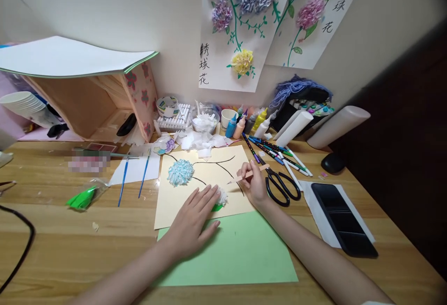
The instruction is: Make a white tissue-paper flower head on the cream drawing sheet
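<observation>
My left hand [193, 221] lies flat, fingers stretched out, on a cream paper sheet [195, 193], its fingertips against a small white paper flower [222, 197] with a green leaf under it. My right hand [254, 185] is closed on a thin wooden stick [249, 174] that points left toward that white flower. A blue paper flower [180, 172] is stuck on the sheet at the end of a drawn black stem. A green paper sheet [240, 251] lies under the cream one, nearer to me.
Black scissors [279, 186] and several marker pens [275, 153] lie right of my right hand. A black tray [344, 219] sits far right. Glue bottles [244, 123], a bowl of paper scraps [204, 121], two blue brushes [132, 179] and a green packet [84, 198] surround the sheet.
</observation>
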Tool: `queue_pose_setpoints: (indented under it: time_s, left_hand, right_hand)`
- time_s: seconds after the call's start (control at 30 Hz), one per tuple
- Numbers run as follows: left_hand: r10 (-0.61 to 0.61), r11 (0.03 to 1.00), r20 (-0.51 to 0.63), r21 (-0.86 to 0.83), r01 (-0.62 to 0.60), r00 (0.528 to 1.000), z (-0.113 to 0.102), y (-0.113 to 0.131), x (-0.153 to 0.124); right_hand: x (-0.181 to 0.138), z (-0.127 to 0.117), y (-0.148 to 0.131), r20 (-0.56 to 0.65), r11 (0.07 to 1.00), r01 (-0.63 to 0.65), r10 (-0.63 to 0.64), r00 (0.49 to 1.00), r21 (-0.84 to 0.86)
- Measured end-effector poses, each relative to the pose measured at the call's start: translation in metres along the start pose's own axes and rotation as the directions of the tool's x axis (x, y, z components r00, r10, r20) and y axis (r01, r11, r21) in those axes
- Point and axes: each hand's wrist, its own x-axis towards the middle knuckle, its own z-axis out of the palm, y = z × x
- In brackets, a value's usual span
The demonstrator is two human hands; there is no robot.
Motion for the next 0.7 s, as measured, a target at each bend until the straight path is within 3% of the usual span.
queue_pose_setpoints:
  time_s: [0.2, 0.33, 0.43, 0.57, 0.7]
  left_hand:
    - [-0.085, 0.996, -0.172, -0.051, 0.077, 0.981, -0.021, -0.007, 0.003]
    - [-0.134, 0.965, -0.193, 0.196, 0.172, 0.972, -0.055, -0.029, 0.048]
    - [-0.064, 0.909, -0.06, 0.408, 0.083, 0.996, -0.069, -0.05, 0.092]
    - [-0.002, 0.903, -0.016, 0.43, 0.009, 1.0, -0.065, -0.071, 0.126]
    - [0.008, 0.911, -0.052, 0.413, 0.014, 0.999, -0.057, -0.077, 0.133]
  right_hand:
    - [-0.002, -0.002, 0.002, -0.06, 1.0, -0.018, 0.018, 0.998, -0.007]
    - [-0.003, -0.001, 0.002, -0.09, 1.0, 0.006, -0.008, 0.996, -0.013]
    - [-0.002, -0.001, 0.002, -0.097, 1.0, 0.015, -0.016, 0.995, -0.008]
    - [-0.002, -0.002, 0.002, -0.109, 1.0, 0.016, -0.014, 0.994, 0.019]
    - [-0.003, -0.003, 0.002, -0.097, 0.999, 0.021, -0.019, 0.995, 0.024]
